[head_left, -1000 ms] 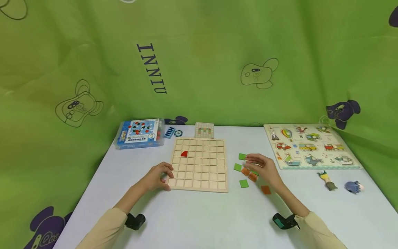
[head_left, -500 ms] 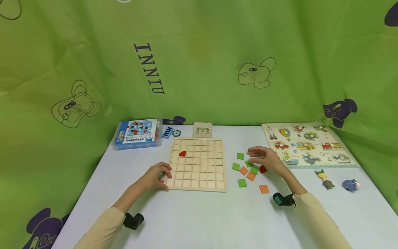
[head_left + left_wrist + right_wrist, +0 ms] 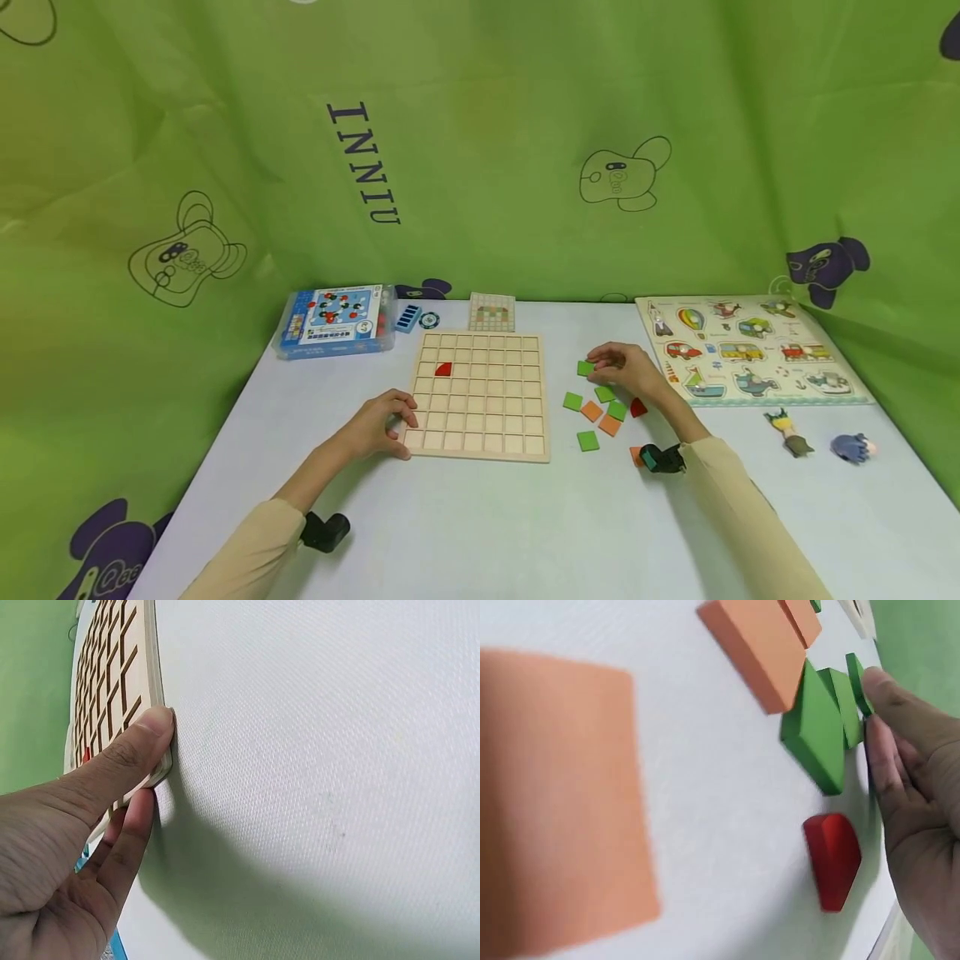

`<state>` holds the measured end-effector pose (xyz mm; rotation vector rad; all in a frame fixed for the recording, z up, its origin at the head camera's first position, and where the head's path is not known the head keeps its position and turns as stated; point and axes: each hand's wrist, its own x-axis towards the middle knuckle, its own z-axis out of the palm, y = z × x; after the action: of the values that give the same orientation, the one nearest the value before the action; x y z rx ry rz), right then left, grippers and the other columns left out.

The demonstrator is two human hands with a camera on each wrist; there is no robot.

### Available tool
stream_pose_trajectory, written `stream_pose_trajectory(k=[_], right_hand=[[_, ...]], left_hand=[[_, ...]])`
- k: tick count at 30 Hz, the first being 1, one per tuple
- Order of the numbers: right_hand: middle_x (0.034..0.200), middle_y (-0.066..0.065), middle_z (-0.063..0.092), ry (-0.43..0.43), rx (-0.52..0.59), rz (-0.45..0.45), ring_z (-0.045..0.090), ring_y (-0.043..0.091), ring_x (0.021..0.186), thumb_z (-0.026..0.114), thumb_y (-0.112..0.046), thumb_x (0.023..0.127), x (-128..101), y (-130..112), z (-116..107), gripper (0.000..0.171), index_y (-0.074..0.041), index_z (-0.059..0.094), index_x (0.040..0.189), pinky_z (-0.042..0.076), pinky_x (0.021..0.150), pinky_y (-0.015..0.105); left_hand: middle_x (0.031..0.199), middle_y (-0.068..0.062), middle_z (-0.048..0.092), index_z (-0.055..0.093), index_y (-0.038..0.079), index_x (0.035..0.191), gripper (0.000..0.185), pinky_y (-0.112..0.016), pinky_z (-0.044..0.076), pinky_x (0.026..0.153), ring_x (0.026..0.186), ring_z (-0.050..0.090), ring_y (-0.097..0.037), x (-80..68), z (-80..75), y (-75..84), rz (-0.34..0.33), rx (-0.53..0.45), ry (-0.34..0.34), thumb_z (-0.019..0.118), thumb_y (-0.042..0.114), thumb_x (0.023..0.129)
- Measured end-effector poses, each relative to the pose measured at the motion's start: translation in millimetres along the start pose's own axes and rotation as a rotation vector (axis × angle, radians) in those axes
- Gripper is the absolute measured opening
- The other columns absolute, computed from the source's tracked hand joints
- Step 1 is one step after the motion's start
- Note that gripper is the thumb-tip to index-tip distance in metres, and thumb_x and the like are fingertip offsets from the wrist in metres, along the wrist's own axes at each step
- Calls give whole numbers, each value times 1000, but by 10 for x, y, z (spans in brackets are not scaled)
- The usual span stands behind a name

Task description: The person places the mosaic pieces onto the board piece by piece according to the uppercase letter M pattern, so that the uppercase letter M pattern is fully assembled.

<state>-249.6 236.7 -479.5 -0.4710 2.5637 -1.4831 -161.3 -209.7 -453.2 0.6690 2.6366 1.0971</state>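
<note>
My left hand point(image 3: 381, 425) holds the near-left corner of a wooden grid board point(image 3: 480, 457), its thumb on the front edge and fingers along the left side. One red quarter-round tile point(image 3: 444, 369) lies in a cell of the board. To the right, my right hand point(image 3: 626, 371) pinches a green square tile point(image 3: 586, 367) between thumb and fingertips, at the far end of a loose group. Below that hand lie green tiles point(image 3: 814, 731), orange square tiles point(image 3: 757, 645) and a second red quarter-round tile point(image 3: 832, 861).
A small pattern card point(image 3: 492, 312) stands behind the board. At the back left are a blue boxed set point(image 3: 337, 321), a small blue block point(image 3: 408, 318) and a round chip point(image 3: 429, 321). A vehicle peg puzzle point(image 3: 750, 350) and two small figures point(image 3: 851, 448) occupy the right side.
My right hand moved off the middle of the tiles, uncovering the red one, then reached the farthest green tile and shifted it slightly. The left hand stays at the board corner.
</note>
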Motion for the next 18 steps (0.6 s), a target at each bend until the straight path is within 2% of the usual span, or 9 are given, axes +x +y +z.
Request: stream_pose_trajectory(k=[6,12,15,18], right_hand=[[103,19,67,33,-3,3,64,15,86,73,-4,82,12,19,-19,29,4,65,109,50,73,18],[106,25,66,113,32,25,66,10,84,71,2,83,7,-49,-11,31,10,63,111,50,72,15],[108,30,63,162,85,39,67,13,86,69,6,83,3,-108,33,33,13,60,113,50,73,15],[110,32,62,197,128,71,68,22,91,68,6,84,20,-161,107,34,14,58,116,51,74,15]], left_hand=[[118,-20,54,64,0,85,32,-22,48,63,102,50,-31,0,0,4,0,-6,0,85,-5,62],[118,-20,54,64,0,85,32,-22,48,62,102,50,-30,2,4,-17,-7,-17,-8,85,-5,62],[118,-19,54,64,1,85,32,-22,48,62,102,50,-31,2,0,-19,-10,-13,-5,86,-5,61],[117,-19,54,64,1,84,32,-22,48,62,101,50,-31,4,-7,-10,-5,-1,-4,86,-5,61]])
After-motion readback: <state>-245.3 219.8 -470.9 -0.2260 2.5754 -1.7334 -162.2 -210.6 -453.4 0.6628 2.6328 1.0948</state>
